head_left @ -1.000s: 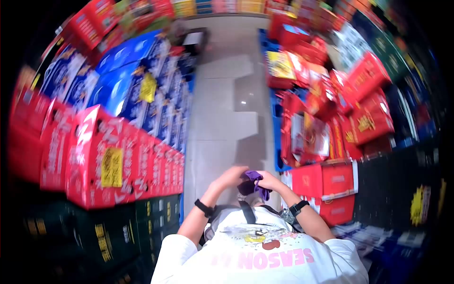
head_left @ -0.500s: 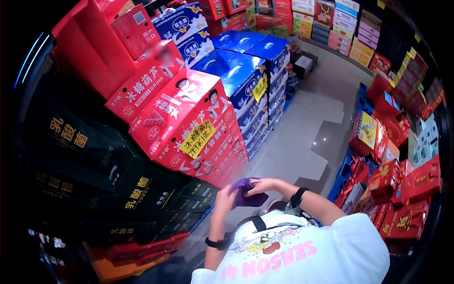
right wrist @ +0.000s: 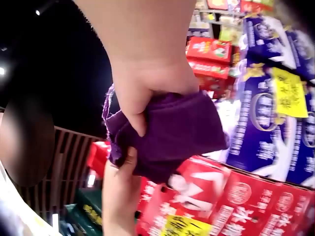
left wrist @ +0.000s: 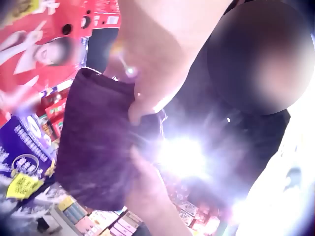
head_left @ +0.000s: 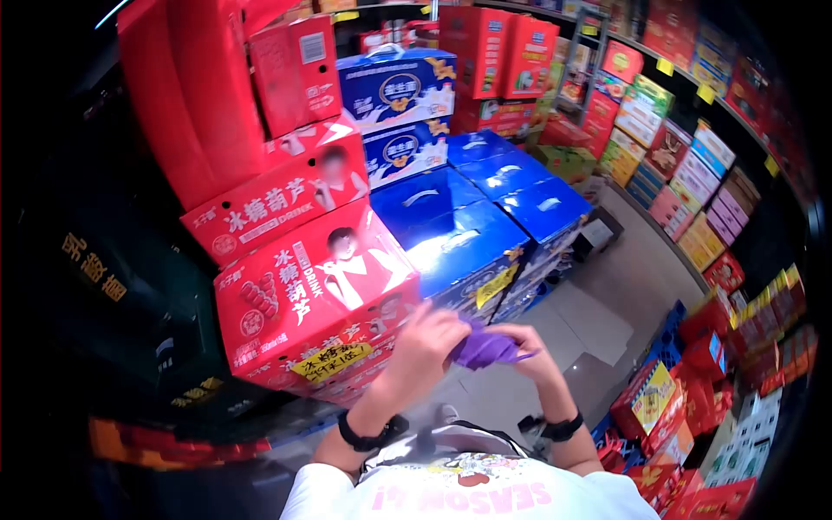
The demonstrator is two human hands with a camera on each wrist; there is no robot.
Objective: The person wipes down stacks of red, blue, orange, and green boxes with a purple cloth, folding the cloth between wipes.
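Observation:
A folded purple cloth [head_left: 487,347] is held up between both hands in front of the white shirt. My left hand [head_left: 426,343] grips its left end. At the opposite end, my right hand [head_left: 533,354] pinches it between thumb and fingers. In the left wrist view the cloth [left wrist: 93,142] hangs as a broad flat fold, with both thumbs on its near side. The right wrist view shows the cloth [right wrist: 184,129] doubled over, with a frayed edge at its left; most fingers are hidden behind it.
Stacked red drink boxes [head_left: 316,286] stand close by the left hand, bearing a yellow handwritten sign [head_left: 334,362]. Blue cartons [head_left: 451,221] lie beyond them. Dark green boxes [head_left: 113,286] are at far left. A tiled aisle floor [head_left: 598,299] runs between these and red gift boxes [head_left: 646,403] at right.
The view has swung left, from down the aisle toward the red and blue stacks. Both hands keep hold of the purple cloth, which has been refolded and now stretches sideways between them.

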